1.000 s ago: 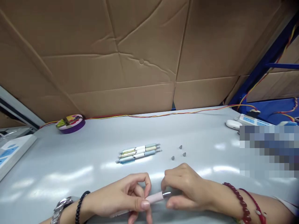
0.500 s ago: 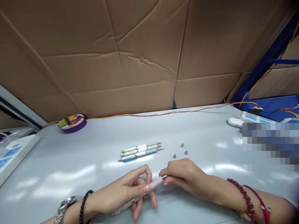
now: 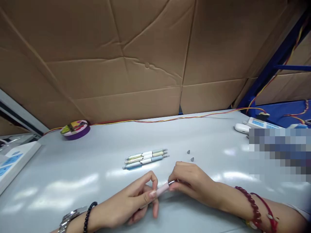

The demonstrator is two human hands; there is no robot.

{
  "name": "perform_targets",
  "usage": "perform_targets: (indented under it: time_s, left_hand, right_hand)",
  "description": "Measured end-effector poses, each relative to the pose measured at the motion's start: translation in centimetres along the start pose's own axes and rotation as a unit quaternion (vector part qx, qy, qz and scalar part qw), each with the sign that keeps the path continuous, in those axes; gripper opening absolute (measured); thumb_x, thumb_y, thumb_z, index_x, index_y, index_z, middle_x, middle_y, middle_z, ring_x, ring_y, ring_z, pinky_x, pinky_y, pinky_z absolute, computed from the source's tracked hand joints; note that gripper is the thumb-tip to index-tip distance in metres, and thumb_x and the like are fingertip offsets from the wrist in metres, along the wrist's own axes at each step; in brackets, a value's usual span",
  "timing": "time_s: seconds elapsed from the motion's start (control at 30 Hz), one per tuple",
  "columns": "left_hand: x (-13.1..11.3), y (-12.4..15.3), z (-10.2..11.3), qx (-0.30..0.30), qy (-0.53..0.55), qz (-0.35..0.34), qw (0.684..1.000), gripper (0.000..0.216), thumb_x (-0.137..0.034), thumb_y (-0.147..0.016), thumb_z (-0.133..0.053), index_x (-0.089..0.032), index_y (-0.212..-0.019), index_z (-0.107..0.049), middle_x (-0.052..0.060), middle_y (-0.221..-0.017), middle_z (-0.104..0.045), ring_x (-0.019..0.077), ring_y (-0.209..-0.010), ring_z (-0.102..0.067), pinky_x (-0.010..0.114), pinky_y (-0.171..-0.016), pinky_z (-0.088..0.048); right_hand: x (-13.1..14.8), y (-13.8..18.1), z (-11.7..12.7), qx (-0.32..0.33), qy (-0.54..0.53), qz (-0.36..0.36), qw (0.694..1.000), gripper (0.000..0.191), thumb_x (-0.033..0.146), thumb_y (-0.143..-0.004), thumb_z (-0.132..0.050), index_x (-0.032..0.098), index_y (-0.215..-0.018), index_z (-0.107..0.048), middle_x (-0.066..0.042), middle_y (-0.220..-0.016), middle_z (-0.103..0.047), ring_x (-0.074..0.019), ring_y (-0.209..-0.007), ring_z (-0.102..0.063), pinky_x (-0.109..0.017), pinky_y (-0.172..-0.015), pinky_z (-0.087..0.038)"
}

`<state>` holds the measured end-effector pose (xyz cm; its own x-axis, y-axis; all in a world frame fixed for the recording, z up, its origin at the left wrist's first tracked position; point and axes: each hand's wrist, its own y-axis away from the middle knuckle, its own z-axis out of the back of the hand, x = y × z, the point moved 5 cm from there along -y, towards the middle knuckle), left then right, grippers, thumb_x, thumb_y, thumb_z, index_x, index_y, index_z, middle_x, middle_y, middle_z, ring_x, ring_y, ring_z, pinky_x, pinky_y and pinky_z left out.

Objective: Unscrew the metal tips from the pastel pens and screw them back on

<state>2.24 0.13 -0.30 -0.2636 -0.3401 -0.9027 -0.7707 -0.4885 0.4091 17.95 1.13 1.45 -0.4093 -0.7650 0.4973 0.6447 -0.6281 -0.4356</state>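
Our pink pen sits low over the grey table. Its long axis runs left to right, with the metal end pointing right and slightly away. Our left hand pinches the barrel between thumb and forefinger. Our right hand pinches the metal end with its fingertips. Three pens and two loose metal tips lie just beyond, and bare tabletop spreads to the left.
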Motion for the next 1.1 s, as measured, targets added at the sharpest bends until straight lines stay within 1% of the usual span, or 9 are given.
perform_targets:
  time_s: [0.2,0.27,0.3,0.37,0.4,0.53,0.73,0.97,1.1]
  left_hand:
    - [-0.1,0.0,0.0,0.012,0.034,-0.014,0.999,0.025,-0.044,-0.092,-0.043,-0.022,-0.089,-0.032,-0.007,-0.067,-0.048,0.0030,-0.040,-0.020,0.017,-0.036,-0.013]
    - [-0.1,0.1,0.0,0.010,0.025,-0.009,1.000,0.027,-0.046,-0.091,-0.044,-0.022,-0.088,-0.032,-0.007,-0.066,-0.047,0.0035,-0.040,-0.021,0.017,-0.036,-0.014]
    - [-0.2,0.1,0.0,0.006,0.018,-0.007,1.000,0.028,-0.047,-0.091,-0.044,-0.022,-0.088,-0.032,-0.007,-0.066,-0.047,0.0038,-0.041,-0.022,0.017,-0.037,-0.015]
    - [-0.2,0.1,-0.1,0.000,0.003,0.000,1.000,0.029,-0.048,-0.091,-0.044,-0.022,-0.088,-0.032,-0.007,-0.066,-0.047,0.0041,-0.042,-0.024,0.017,-0.038,-0.016]
    - [-0.2,0.1,-0.1,-0.003,-0.004,0.003,1.000,0.029,-0.049,-0.090,-0.044,-0.022,-0.088,-0.032,-0.007,-0.066,-0.047,0.0042,-0.043,-0.024,0.017,-0.038,-0.016]
    - [-0.2,0.1,0.0,-0.013,-0.016,0.004,1.000,0.028,-0.049,-0.092,-0.041,-0.023,-0.089,-0.032,-0.007,-0.065,-0.046,0.0049,-0.043,-0.023,0.018,-0.038,-0.016]
    - [-0.3,0.3,0.1,-0.029,-0.067,-0.032,0.997,0.028,-0.047,-0.090,-0.046,-0.024,-0.092,-0.031,-0.007,-0.069,-0.041,0.0080,-0.053,-0.025,0.019,-0.047,-0.021]
    - [-0.4,0.6,-0.1,-0.070,-0.125,-0.034,0.989,0.031,-0.052,-0.091,-0.038,-0.025,-0.105,-0.033,-0.007,-0.067,-0.037,0.0106,-0.057,-0.027,0.021,-0.053,-0.023]
    - [-0.8,0.6,0.1,-0.077,-0.157,-0.042,0.984,0.039,-0.051,-0.092,-0.037,-0.027,-0.122,-0.033,-0.005,-0.067,-0.041,0.0120,-0.060,-0.033,0.023,-0.058,-0.027]
  right_hand:
    - [1.0,-0.2,0.8,-0.038,0.003,0.067,0.997,0.020,0.022,-0.095,-0.040,0.017,-0.089,-0.058,-0.004,-0.078,-0.062,-0.0137,-0.071,-0.051,-0.025,-0.065,-0.042]
    - [1.0,-0.3,0.7,-0.021,0.006,0.055,0.998,0.023,0.035,-0.093,-0.045,0.016,-0.094,-0.058,-0.006,-0.082,-0.062,-0.0159,-0.074,-0.050,-0.028,-0.067,-0.043]
    - [1.0,-0.3,0.7,-0.011,0.004,0.040,0.999,0.034,0.047,-0.090,-0.046,0.015,-0.096,-0.058,-0.007,-0.083,-0.061,-0.0172,-0.075,-0.050,-0.030,-0.067,-0.042]
    - [0.6,-0.3,0.6,0.006,-0.001,-0.004,1.000,0.052,0.061,-0.086,-0.039,0.014,-0.093,-0.058,-0.008,-0.079,-0.059,-0.0181,-0.072,-0.048,-0.031,-0.065,-0.042]
    - [0.4,-0.2,0.5,0.013,0.000,-0.023,1.000,0.053,0.061,-0.088,-0.034,0.014,-0.088,-0.059,-0.007,-0.076,-0.058,-0.0174,-0.069,-0.047,-0.030,-0.063,-0.041]
    - [0.2,-0.2,0.4,0.014,0.014,-0.023,1.000,0.040,0.041,-0.096,-0.032,0.016,-0.079,-0.058,-0.005,-0.071,-0.057,-0.0152,-0.068,-0.047,-0.027,-0.063,-0.041]
    - [1.2,-0.3,1.3,-0.088,-0.017,0.056,0.994,0.009,0.019,-0.091,-0.049,0.018,-0.086,-0.056,-0.003,-0.072,-0.062,-0.0137,-0.069,-0.050,-0.024,-0.064,-0.044]
    - [1.6,-0.3,1.8,-0.111,-0.012,0.104,0.988,0.026,0.003,-0.088,-0.037,0.020,-0.073,-0.050,-0.004,-0.079,-0.063,-0.0126,-0.071,-0.052,-0.024,-0.064,-0.045]
    - [1.4,-0.3,1.6,-0.089,-0.032,0.103,0.990,0.021,0.003,-0.083,-0.041,0.019,-0.075,-0.051,-0.005,-0.078,-0.062,-0.0131,-0.072,-0.053,-0.026,-0.067,-0.046]
